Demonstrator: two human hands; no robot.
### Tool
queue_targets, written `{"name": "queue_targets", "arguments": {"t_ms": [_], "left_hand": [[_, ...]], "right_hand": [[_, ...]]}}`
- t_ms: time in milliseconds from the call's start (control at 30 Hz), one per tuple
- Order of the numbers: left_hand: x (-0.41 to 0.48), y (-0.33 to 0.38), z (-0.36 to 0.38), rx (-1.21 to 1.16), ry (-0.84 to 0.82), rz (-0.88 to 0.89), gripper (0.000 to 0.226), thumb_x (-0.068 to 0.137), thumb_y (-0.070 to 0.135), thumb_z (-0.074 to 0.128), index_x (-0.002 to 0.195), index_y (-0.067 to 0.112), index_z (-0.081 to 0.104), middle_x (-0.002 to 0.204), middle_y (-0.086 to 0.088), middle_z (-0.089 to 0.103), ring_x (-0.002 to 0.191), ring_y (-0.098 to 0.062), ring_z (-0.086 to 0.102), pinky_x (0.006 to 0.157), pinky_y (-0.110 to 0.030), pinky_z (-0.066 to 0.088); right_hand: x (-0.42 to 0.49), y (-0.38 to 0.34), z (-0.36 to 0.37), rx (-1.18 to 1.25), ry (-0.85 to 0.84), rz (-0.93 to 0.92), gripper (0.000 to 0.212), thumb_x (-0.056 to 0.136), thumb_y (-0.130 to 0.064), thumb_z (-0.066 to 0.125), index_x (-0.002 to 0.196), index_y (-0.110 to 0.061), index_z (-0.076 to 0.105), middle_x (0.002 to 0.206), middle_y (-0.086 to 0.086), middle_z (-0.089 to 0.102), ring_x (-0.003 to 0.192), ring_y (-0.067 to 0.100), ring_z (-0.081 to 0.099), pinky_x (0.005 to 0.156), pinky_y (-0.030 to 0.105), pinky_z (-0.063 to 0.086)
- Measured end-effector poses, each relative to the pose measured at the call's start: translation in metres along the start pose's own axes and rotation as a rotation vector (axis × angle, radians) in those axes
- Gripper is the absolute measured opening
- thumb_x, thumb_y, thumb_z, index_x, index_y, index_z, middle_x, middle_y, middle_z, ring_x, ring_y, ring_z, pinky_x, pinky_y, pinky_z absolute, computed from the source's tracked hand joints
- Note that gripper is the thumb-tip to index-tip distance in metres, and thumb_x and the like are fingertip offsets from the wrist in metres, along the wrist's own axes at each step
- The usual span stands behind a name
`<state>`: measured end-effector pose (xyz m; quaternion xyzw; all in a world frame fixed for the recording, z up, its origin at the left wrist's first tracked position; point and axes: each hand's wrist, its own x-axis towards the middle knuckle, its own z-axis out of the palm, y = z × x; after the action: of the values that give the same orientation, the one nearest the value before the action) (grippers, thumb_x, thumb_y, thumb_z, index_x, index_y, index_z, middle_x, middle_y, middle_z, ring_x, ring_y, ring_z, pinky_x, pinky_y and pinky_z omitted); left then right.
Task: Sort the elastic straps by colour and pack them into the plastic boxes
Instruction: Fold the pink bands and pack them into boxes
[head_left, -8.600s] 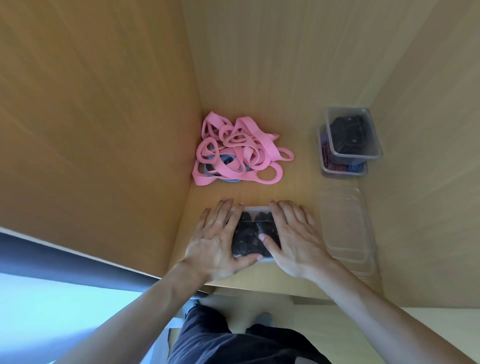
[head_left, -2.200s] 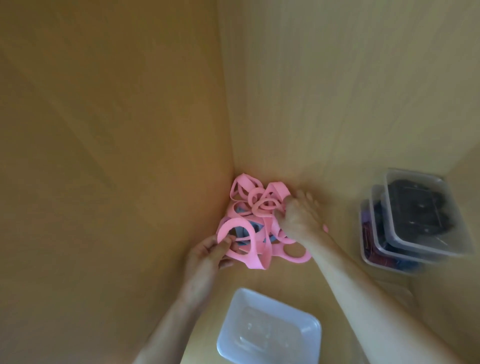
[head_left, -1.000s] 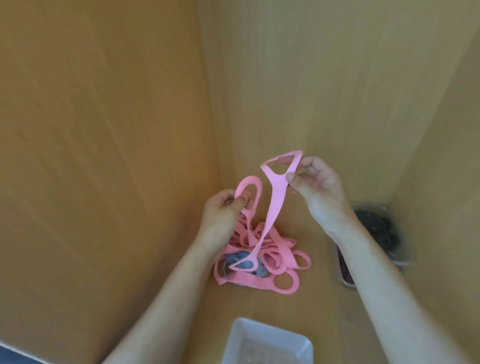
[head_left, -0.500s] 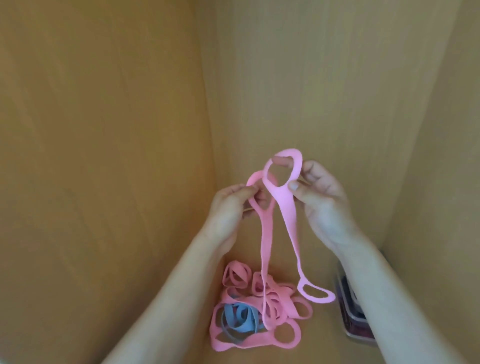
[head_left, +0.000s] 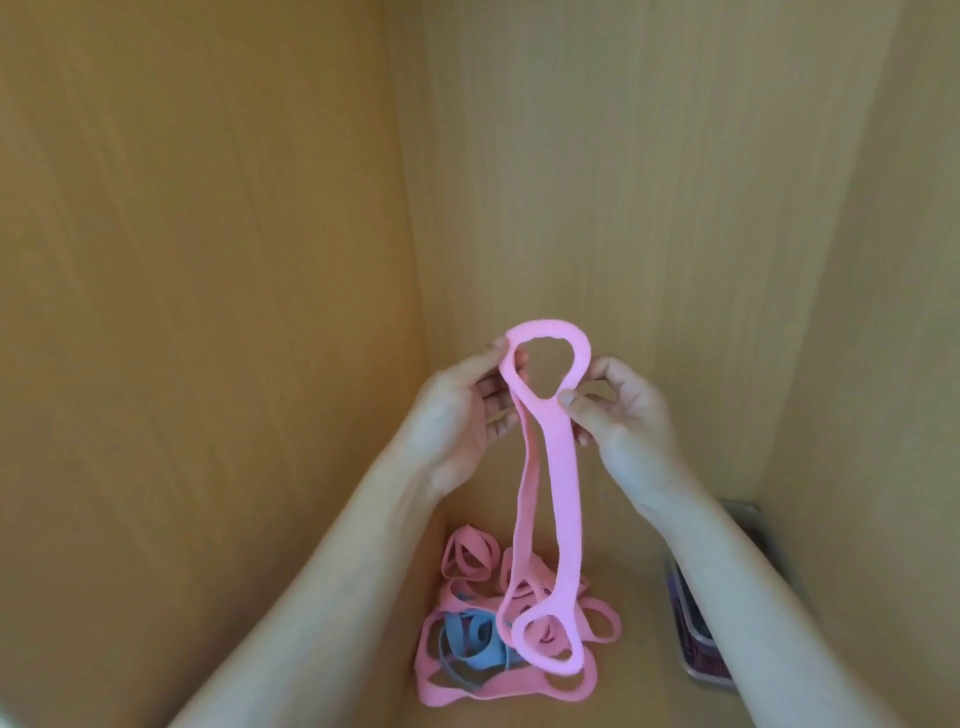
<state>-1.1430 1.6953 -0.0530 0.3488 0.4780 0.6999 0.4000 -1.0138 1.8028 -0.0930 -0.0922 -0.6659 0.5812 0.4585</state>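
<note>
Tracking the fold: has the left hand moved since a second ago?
Yes. The left hand has risen farther above the tangled pile of pink elastic straps, closer to the right hand.

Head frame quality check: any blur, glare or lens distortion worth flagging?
Head view: warm, even light, no glare; slightly soft; pink elastic strap between left hand and right hand reads clearly; wooden walls splay from wide-angle distortion; clear plastic boxes half hidden by right forearm.

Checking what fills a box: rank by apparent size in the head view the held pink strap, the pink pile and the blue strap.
1. held pink strap: longest, but nearer the camera, so its lead over the pile is unsure.
2. pink pile.
3. blue strap: smallest showing, partly buried.
</note>
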Motion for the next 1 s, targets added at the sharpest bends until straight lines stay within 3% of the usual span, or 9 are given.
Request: {"name": "queue_targets", "arguments": {"t_ms": [133,300,467,567,667,800,900,1000], "left_hand": [[0.001,0.003,0.004,0.107,-0.016,0.039,0.029,0.101,0.031,0.045,0.092,0.017,0.068,0.079,0.004,0.066,0.071,-0.011,0.062,0.073,-0.028,0.045],[0.004,0.000,0.011,0.168,-0.019,0.071,0.031,0.100,0.026,0.041,0.082,0.015,0.064,0.074,0.001,0.060,0.068,-0.015,0.059,0.078,-0.034,0.043],[0.006,-0.001,0.011,0.119,-0.075,0.047,0.024,0.097,0.026,0.042,0.087,0.012,0.059,0.073,-0.002,0.052,0.071,-0.019,0.053,0.086,-0.042,0.037],[0.008,0.000,0.011,0.135,-0.089,0.044,0.027,0.101,0.026,0.043,0.087,0.013,0.063,0.077,-0.002,0.055,0.074,-0.018,0.056,0.090,-0.042,0.042],[0.008,-0.003,0.011,0.182,-0.024,0.088,0.034,0.108,0.025,0.038,0.091,0.011,0.064,0.080,-0.003,0.058,0.075,-0.018,0.060,0.087,-0.042,0.048],[0.005,-0.012,0.010,0.271,0.020,0.139,0.036,0.110,0.027,0.035,0.090,0.011,0.060,0.075,0.000,0.058,0.074,-0.019,0.057,0.086,-0.044,0.046],[0.002,-0.013,0.008,0.301,0.023,0.141,0.035,0.110,0.027,0.034,0.088,0.012,0.058,0.072,0.001,0.059,0.074,-0.020,0.056,0.085,-0.043,0.043],[0.001,-0.009,0.006,0.318,0.024,0.147,0.034,0.110,0.024,0.034,0.088,0.012,0.057,0.069,0.004,0.059,0.074,-0.020,0.057,0.084,-0.044,0.042]], "right_hand": [[0.001,0.008,-0.006,-0.036,0.025,0.101,0.006,0.087,-0.010,0.069,0.087,-0.011,0.063,0.071,0.002,0.070,0.056,0.015,0.053,0.058,0.027,0.044],[0.004,0.015,-0.008,-0.068,0.070,0.179,0.008,0.090,-0.007,0.071,0.092,-0.006,0.063,0.069,-0.002,0.070,0.055,0.014,0.054,0.060,0.028,0.046],[0.006,0.016,-0.006,-0.037,0.101,0.199,0.011,0.089,-0.003,0.072,0.091,-0.009,0.063,0.074,-0.008,0.070,0.053,0.009,0.059,0.054,0.022,0.048],[0.008,0.016,-0.008,-0.057,0.115,0.191,0.013,0.089,-0.003,0.071,0.093,-0.010,0.061,0.074,-0.011,0.070,0.054,0.006,0.062,0.052,0.019,0.048],[0.012,0.014,-0.012,-0.054,0.157,0.177,0.021,0.089,-0.003,0.072,0.099,-0.017,0.060,0.090,-0.007,0.069,0.059,0.007,0.065,0.051,0.018,0.046],[0.019,0.006,-0.023,-0.103,0.091,0.162,0.025,0.089,-0.011,0.074,0.108,-0.025,0.065,0.103,-0.001,0.069,0.070,0.010,0.068,0.061,0.026,0.045],[0.024,-0.004,-0.024,-0.177,-0.056,0.132,0.008,0.092,-0.024,0.072,0.093,-0.030,0.076,0.084,-0.009,0.070,0.067,0.003,0.063,0.061,0.018,0.044],[0.032,-0.014,-0.016,-0.275,-0.088,0.045,0.013,0.094,-0.021,0.070,0.085,-0.029,0.076,0.072,-0.015,0.066,0.063,-0.001,0.057,0.059,0.010,0.043]]}}
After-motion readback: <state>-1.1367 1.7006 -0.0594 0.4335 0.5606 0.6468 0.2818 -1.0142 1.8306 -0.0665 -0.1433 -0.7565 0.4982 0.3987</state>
